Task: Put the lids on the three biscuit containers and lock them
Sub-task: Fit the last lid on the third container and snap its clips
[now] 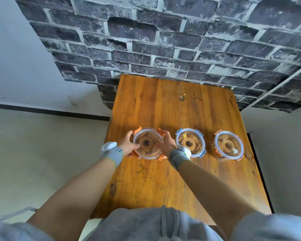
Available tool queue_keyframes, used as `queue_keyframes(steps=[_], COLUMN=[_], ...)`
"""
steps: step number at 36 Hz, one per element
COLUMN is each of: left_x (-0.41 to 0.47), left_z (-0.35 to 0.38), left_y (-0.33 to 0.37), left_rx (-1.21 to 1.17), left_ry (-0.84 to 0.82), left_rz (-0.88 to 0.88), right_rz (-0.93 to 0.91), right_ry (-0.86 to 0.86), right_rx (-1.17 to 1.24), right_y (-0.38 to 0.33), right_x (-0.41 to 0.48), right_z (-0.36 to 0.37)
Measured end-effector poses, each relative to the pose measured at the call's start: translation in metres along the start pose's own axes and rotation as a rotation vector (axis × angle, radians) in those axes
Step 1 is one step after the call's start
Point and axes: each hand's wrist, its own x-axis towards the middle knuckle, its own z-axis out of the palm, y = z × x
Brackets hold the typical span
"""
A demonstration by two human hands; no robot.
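Observation:
Three round clear biscuit containers stand in a row on the wooden table [163, 180]. The left container [147, 143] has a clear lid with orange clips, and those clips stick outward. My left hand [128, 145] grips its left side and my right hand [167, 142] grips its right side, thumbs resting on the lid's rim. The middle container [190, 142] wears a lid with blue clips folded down. The right container [228, 145] wears a lid with orange clips folded down. Biscuits show through all three lids.
The table's far edge meets a dark brick-pattern wall [163, 40]. Pale floor [42, 153] lies off the table's left and right edges. Both wrists carry grey bands with white devices. A wide stretch of bare wood lies behind the containers.

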Motion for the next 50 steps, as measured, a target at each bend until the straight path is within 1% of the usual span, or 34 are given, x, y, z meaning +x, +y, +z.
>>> queue_keyframes(steps=[3,7,11,18,21,24,28,34,36,39,43,50], left_x=[0.011,0.018,0.028,0.033,0.032,0.032,0.026,0.019,0.017,0.015,0.013,0.009], left_z=[-0.003,-0.009,-0.009,-0.013,-0.013,-0.011,-0.011,-0.009,-0.009,-0.008,-0.008,-0.007], left_y=[0.001,0.005,0.012,0.014,0.014,0.014,0.015,0.014,0.014,0.015,0.016,0.016], left_rx=[0.027,0.072,0.113,0.126,0.134,0.128,0.145,0.136,0.141,0.148,0.148,0.127], left_ry=[-0.015,-0.046,-0.068,-0.094,-0.09,-0.07,-0.065,-0.031,-0.031,-0.019,-0.019,-0.01], left_rz=[-0.017,-0.019,-0.038,-0.069,-0.06,-0.045,-0.051,-0.047,-0.046,-0.044,-0.045,-0.045], right_rz=[0.016,0.026,0.062,0.07,0.122,0.176,0.196,0.21,0.227,0.243,0.253,0.214], right_ry=[-0.011,-0.017,-0.025,-0.058,-0.097,-0.075,-0.078,-0.128,-0.149,-0.21,-0.263,-0.254], right_rx=[-0.004,0.049,0.032,0.057,0.16,0.221,0.178,0.014,0.001,0.048,0.197,0.349], right_y=[-0.002,-0.007,-0.008,-0.007,0.005,0.022,0.028,0.025,0.022,0.018,0.017,0.027], right_x=[0.008,0.012,0.014,0.014,0.008,0.002,0.002,0.001,0.0,-0.005,-0.009,-0.002], right_z=[0.001,-0.005,-0.006,-0.01,-0.007,-0.001,0.004,-0.005,-0.007,-0.009,-0.008,0.005])
